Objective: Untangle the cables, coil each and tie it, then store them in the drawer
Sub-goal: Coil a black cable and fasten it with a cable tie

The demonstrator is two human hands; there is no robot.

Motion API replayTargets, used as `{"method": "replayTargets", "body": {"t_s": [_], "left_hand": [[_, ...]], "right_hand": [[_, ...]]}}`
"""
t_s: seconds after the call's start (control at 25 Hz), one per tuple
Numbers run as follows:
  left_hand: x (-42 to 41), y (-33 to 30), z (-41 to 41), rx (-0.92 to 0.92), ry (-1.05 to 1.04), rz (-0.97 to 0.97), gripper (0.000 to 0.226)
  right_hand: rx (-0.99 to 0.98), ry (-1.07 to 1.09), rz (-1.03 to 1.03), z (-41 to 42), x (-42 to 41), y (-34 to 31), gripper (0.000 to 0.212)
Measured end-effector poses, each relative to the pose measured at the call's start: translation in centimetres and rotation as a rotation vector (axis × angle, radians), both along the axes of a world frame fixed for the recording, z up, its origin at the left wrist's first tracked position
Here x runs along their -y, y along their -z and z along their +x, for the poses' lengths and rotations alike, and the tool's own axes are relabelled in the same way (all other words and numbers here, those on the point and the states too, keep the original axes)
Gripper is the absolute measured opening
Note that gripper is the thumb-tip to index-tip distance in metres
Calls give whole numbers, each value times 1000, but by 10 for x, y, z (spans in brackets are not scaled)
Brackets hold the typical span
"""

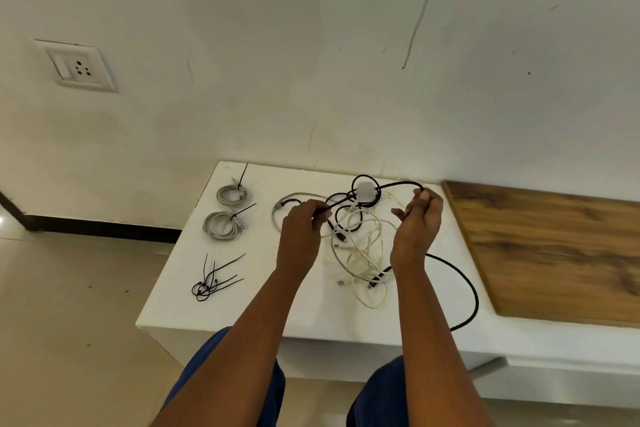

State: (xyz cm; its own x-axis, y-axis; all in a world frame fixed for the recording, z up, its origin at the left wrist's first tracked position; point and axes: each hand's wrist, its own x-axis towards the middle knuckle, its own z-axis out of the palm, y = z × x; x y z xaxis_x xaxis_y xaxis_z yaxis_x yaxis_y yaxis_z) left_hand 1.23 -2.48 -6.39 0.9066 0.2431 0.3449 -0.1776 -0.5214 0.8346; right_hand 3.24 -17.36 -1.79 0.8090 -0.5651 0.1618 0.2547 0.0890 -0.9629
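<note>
I see soft, even indoor light with faint shadows, a slightly soft picture overall, and wide-angle bending of the wall socket (80,66) at the left edge.

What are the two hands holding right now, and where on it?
Both hold the black cable: left hand pinches a stretch beside the tangle, right hand pinches it at a bend further along.

Bare tabletop (277,308) near front edge, cable tangle (360,246) mid-table — zip ties (216,279) left

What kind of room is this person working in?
Probably a room in a home: a painted wall with a socket, a tiled floor, and a low white table strewn with cables.
</note>
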Motion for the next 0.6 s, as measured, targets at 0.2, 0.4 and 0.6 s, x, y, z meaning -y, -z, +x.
{"method": "replayTargets", "body": {"t_s": [0.2, 0.4, 0.6], "left_hand": [[0, -6, -3, 278, -53, -121, 18], [8, -8, -6, 313, -15, -55, 21], [10, -11, -7, 253, -6, -4, 15]], "right_hand": [[-265, -21, -592, -2, 9, 8, 33], [106, -208, -1321, -14, -7, -3, 71], [37, -361, -1219, -13, -20, 8, 17]]}}
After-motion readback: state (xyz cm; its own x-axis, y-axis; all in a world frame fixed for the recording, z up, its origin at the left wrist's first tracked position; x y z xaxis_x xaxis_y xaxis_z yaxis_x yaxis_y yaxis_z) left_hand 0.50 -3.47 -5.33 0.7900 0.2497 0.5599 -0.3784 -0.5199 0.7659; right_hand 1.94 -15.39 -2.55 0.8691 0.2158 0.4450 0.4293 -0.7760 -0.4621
